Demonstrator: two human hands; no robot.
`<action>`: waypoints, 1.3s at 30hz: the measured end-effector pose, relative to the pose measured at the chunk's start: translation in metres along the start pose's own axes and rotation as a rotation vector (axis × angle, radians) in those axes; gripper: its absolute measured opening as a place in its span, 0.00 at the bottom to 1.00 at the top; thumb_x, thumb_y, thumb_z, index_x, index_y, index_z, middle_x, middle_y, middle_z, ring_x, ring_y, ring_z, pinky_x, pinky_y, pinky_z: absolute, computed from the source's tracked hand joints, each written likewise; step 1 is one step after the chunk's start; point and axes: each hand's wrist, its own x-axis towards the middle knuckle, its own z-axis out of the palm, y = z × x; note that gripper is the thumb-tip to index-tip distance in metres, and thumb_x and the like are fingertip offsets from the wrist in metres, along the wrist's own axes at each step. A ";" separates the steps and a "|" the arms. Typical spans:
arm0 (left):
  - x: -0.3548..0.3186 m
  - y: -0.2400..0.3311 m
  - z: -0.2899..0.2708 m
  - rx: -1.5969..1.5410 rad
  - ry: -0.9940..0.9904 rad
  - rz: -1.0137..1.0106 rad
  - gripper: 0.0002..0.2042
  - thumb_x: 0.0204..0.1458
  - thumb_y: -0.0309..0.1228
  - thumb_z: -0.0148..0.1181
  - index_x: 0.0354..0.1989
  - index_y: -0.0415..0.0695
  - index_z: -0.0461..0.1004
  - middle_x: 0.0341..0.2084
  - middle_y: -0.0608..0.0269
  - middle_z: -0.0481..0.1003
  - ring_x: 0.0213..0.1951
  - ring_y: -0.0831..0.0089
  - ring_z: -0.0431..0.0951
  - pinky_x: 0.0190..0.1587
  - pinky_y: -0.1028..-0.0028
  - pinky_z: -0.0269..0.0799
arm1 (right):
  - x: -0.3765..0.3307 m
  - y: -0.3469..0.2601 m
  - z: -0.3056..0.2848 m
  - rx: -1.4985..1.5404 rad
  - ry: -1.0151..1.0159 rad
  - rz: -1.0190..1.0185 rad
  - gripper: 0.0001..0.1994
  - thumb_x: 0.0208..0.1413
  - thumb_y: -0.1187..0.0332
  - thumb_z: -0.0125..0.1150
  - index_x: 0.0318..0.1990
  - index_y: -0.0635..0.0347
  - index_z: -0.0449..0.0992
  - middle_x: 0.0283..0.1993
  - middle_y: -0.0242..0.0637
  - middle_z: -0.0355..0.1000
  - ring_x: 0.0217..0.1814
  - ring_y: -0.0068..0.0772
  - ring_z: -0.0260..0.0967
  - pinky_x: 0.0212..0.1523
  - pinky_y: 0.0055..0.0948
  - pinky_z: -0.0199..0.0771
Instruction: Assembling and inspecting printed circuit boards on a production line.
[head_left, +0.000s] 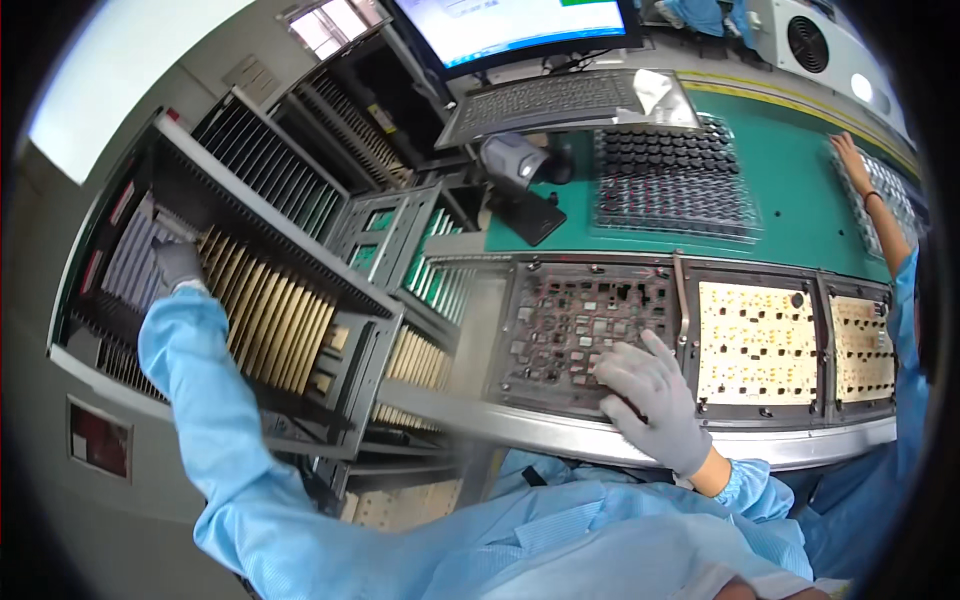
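Grey-gloved hands (pixel 650 400), pale-blue sleeves (pixel 200 400), green bench (pixel 800 190), cream boards (pixel 757 343), dark fixture (pixel 580 330).

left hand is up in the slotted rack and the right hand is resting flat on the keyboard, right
Not quite. The left hand is up in the slotted rack, but the right hand rests on the dark carrier tray, not the keyboard. The head view shows it.

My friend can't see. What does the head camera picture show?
A person's grey-gloved right hand rests on a dark metal fixture tray on a conveyor, while the gloved left hand reaches into a slotted rack of tan circuit boards.
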 end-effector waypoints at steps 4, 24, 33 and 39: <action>-0.077 -0.010 -0.187 -0.204 0.211 0.238 0.06 0.37 0.30 0.69 0.26 0.45 0.82 0.24 0.53 0.79 0.35 0.59 0.80 0.48 0.56 0.73 | -0.005 -0.003 0.007 0.070 0.094 0.013 0.17 0.46 0.74 0.63 0.47 0.56 0.76 0.50 0.37 0.75 0.58 0.41 0.70 0.69 0.51 0.56; -0.247 0.195 -0.361 -1.842 0.688 0.737 0.14 0.48 0.32 0.63 0.44 0.42 0.76 0.34 0.58 0.76 0.40 0.61 0.76 0.53 0.56 0.69 | 0.019 -0.001 0.036 1.470 0.244 0.796 0.20 0.68 0.65 0.48 0.63 0.65 0.64 0.62 0.43 0.67 0.66 0.38 0.64 0.68 0.44 0.64; -0.278 0.313 -0.249 -2.166 -0.458 0.313 0.22 0.56 0.38 0.57 0.56 0.40 0.71 0.43 0.50 0.78 0.48 0.56 0.77 0.53 0.64 0.70 | 0.015 0.067 0.019 1.719 0.211 0.537 0.21 0.68 0.70 0.45 0.65 0.67 0.59 0.65 0.47 0.64 0.66 0.44 0.65 0.68 0.53 0.61; -0.275 0.315 -0.249 -2.207 -0.441 0.380 0.23 0.57 0.38 0.57 0.58 0.39 0.70 0.45 0.51 0.78 0.49 0.58 0.78 0.53 0.64 0.71 | 0.060 0.087 0.021 1.564 0.372 0.741 0.30 0.66 0.51 0.49 0.67 0.63 0.59 0.66 0.45 0.64 0.66 0.41 0.65 0.65 0.41 0.66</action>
